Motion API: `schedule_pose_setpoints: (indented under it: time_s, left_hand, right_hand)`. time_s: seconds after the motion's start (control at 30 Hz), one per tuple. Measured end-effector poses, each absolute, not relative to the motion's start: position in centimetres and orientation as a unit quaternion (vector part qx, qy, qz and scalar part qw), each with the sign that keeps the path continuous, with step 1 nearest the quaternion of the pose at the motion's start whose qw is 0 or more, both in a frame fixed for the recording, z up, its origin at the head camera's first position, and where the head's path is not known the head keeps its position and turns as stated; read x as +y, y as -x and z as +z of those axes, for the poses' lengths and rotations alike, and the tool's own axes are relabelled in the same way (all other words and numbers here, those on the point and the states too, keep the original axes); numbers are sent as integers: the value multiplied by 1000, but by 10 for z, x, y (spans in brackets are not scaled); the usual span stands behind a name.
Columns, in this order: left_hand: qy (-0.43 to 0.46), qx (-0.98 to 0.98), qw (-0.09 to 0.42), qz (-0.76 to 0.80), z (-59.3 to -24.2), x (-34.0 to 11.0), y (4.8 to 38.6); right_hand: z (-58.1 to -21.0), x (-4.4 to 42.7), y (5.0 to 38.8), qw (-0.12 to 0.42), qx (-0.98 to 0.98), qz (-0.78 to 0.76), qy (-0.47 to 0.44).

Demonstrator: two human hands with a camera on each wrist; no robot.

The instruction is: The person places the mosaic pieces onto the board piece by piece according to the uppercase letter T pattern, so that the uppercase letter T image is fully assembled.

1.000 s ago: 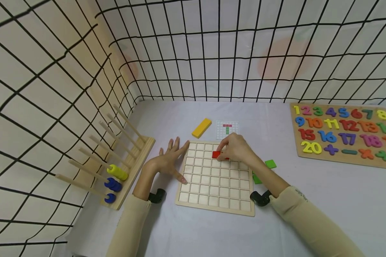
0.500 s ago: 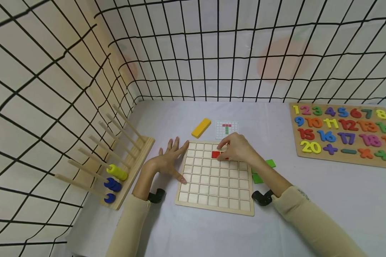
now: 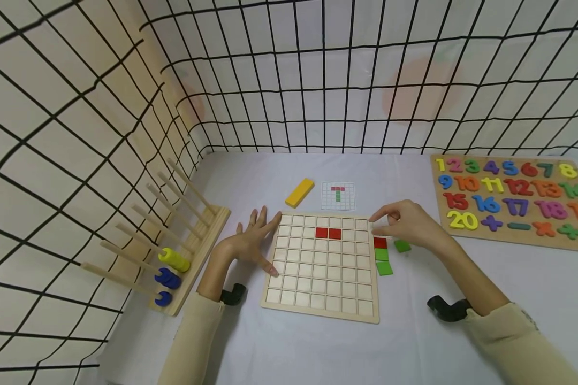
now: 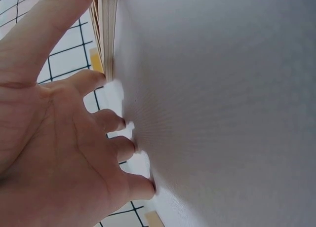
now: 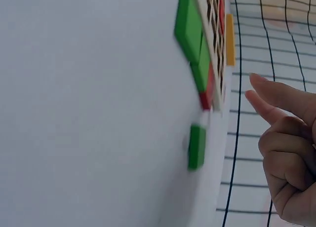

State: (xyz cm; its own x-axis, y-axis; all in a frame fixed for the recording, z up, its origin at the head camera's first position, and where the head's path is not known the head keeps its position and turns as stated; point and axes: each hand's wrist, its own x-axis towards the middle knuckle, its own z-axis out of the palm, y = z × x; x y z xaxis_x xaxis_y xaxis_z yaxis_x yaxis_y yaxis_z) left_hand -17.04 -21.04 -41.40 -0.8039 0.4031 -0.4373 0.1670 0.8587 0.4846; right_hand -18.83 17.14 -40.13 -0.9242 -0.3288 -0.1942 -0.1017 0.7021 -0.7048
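Note:
In the head view a square wooden grid board (image 3: 320, 272) lies on the white cloth. Two red square tiles (image 3: 334, 233) sit side by side in its upper part. My left hand (image 3: 248, 243) is spread at the board's left edge, thumb and index finger touching the frame. Above the upper right corner hovers my right hand (image 3: 409, 222), thumb and index finger apart with nothing between them, the other fingers curled. Just below it, a red tile (image 3: 380, 243) and two green tiles (image 3: 384, 268) line the board's right side. Another green tile (image 5: 197, 147) lies apart, farther right.
Behind the board lie a yellow block (image 3: 299, 193) and a printed pattern card (image 3: 338, 196). A peg stand with coloured rings (image 3: 197, 251) stands at left. At far right is a number puzzle board (image 3: 515, 203). Black wire mesh (image 3: 313, 91) rises behind and at left.
My right hand has let go of the red tile in the grid and moved right, beyond the board's edge. Both placed red tiles now show fully. The left hand stays in place.

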Motion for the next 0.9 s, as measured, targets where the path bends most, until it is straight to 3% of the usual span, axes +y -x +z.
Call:
schedule_pose_setpoints:
  time_s: [0.33,0.9]
  left_hand:
    - [-155,925,275,212,-414,-212,169]
    - [-157,924,277,214,-413,-211,170]
  right_hand:
    - [-412,195,181,217,896,-374,104]
    - [-421,195,186,222,887,-390,109]
